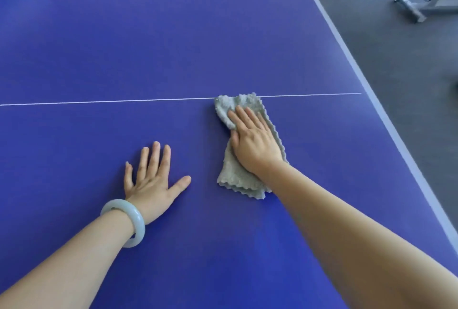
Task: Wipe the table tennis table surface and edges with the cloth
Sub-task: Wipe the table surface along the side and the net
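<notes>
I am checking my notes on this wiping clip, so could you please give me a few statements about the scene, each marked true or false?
1. The right hand lies flat on the cloth. True.
2. The left hand holds a second cloth. False: it rests bare and spread on the table.
3. The cloth's far end overlaps the thin white line. True.
4. The bracelet is on the right wrist. False: it is on the left wrist.
5. The cloth hangs over the table's edge. False: it lies wholly on the blue top.

A games or exercise room: blue table tennis table [173, 36]; grey carpet floor [396, 61]; exercise machine base [421, 4].
</notes>
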Motion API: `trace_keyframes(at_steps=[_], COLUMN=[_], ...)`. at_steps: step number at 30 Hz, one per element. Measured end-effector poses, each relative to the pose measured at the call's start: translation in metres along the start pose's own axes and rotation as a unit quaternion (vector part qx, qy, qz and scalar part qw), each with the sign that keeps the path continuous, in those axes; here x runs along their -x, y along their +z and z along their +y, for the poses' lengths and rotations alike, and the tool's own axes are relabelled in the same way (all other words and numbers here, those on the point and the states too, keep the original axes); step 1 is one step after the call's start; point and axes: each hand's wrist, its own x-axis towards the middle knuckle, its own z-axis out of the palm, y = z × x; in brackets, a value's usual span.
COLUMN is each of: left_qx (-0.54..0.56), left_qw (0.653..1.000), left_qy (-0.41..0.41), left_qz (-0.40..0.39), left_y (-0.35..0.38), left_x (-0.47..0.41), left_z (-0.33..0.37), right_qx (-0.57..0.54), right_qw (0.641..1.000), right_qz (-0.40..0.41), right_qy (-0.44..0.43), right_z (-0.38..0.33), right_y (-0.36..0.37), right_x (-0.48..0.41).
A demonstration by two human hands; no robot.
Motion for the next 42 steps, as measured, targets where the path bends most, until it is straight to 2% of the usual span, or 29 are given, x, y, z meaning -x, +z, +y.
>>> trace_keyframes(at_steps=[3,6,11,13,15,18,19,22,25,27,29,31,33,36,39,42], left_qx=[-0.006,-0.028,-0.033,-0.055,-0.076,-0.105,-0.109,-0.117,-0.130,-0.136,-0.137,-0.131,-0.131,-0.142,-0.134,-0.129], left_qw=[1.000,1.000,0.999,0.997,0.989,0.983,0.983,0.982,0.980,0.980,0.980,0.981,0.981,0.980,0.981,0.982], left_qy=[-0.003,-0.012,-0.004,0.062,0.130,0.148,0.144,0.143,0.136,0.125,0.119,0.117,0.118,0.116,0.117,0.119], left_qz=[-0.003,0.001,0.018,0.002,-0.009,-0.021,-0.024,-0.044,-0.066,-0.078,-0.081,-0.084,-0.085,-0.080,-0.072,-0.064], left_y=[0.000,0.000,-0.001,0.015,0.038,0.058,0.059,0.056,0.052,0.048,0.047,0.046,0.046,0.046,0.046,0.044], left_x=[0.002,0.005,0.027,0.054,0.084,0.104,0.104,0.100,0.103,0.105,0.104,0.104,0.105,0.106,0.108,0.109], left_z=[0.001,0.004,0.033,0.065,0.094,0.110,0.110,0.111,0.115,0.116,0.116,0.116,0.117,0.118,0.118,0.119], right_qx=[0.040,0.061,0.058,0.054,0.067,0.079,0.088,0.097,0.078,0.077,0.064,0.060,0.086,0.108,0.103,0.107], right_qw=[0.990,0.963,0.938,0.946,0.974,0.993,0.992,0.977,0.964,0.975,0.995,0.996,0.994,0.972,0.956,0.938], right_qz=[0.024,0.015,0.031,0.027,0.011,-0.063,-0.064,-0.029,0.010,0.023,-0.011,-0.058,-0.048,-0.021,-0.002,0.019], right_qy=[0.136,0.261,0.339,0.319,0.215,0.065,0.066,0.188,0.255,0.205,0.081,0.009,0.055,0.206,0.273,0.328], right_z=[0.086,0.139,0.127,0.102,0.083,0.112,0.130,0.165,0.140,0.109,0.091,0.109,0.142,0.168,0.159,0.135], right_y=[-0.041,-0.066,-0.067,-0.058,-0.053,-0.076,-0.086,-0.102,-0.088,-0.071,-0.068,-0.080,-0.097,-0.109,-0.100,-0.084], right_x=[0.017,0.045,0.096,0.129,0.173,0.211,0.209,0.184,0.176,0.204,0.246,0.272,0.272,0.240,0.235,0.275])
